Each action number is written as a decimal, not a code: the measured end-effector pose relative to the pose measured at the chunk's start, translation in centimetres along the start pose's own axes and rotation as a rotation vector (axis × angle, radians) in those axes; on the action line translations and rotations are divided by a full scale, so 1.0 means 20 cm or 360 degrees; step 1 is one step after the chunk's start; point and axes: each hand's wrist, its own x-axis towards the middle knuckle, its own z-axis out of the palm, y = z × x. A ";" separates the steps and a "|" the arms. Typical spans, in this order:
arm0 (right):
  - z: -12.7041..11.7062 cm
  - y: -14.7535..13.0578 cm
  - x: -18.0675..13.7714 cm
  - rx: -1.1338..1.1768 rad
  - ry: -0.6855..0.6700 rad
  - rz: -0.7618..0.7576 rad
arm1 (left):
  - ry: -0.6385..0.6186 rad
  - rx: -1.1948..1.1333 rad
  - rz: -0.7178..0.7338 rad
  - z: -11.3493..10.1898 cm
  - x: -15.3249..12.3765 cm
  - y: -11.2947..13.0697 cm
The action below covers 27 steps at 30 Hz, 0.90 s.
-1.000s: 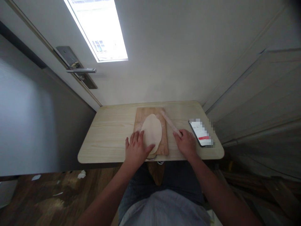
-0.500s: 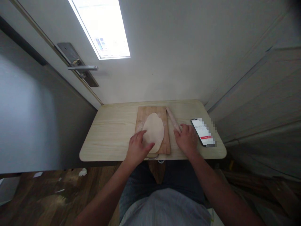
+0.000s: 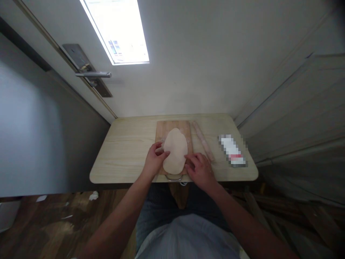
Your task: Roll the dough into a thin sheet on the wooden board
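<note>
A thin, flat, oval sheet of dough [image 3: 175,149] lies on a small wooden cutting board [image 3: 161,126] with a metal handle at its near end. My left hand [image 3: 155,158] is at the dough's left edge, its thumb tip over the rim and its curved fingers apart from the thumb. At the right edge, my right hand [image 3: 201,171] touches the rim with its fingertips, thumb and fingers slightly apart. Neither hand shows a closed grip. A floury rolling pin [image 3: 202,140] lies slanted on the table, right of the board, with no hand on it.
The pale wooden table [image 3: 124,147] has rounded corners and stands against a white door with a metal handle [image 3: 94,74] and a bright window pane. A phone [image 3: 232,150], partly pixelated, lies at the table's right. Scraps of paper [image 3: 93,195] litter the floor at left.
My right hand has left the rolling pin and moved left to the dough's right edge. My left hand has shifted from over the dough to its left edge. The pin's near end now shows.
</note>
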 end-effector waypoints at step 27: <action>0.03 -0.04 0.04 -0.0039 0.0128 -0.0103 | -0.0563 -0.0507 -0.0316 0.02 0.02 0.17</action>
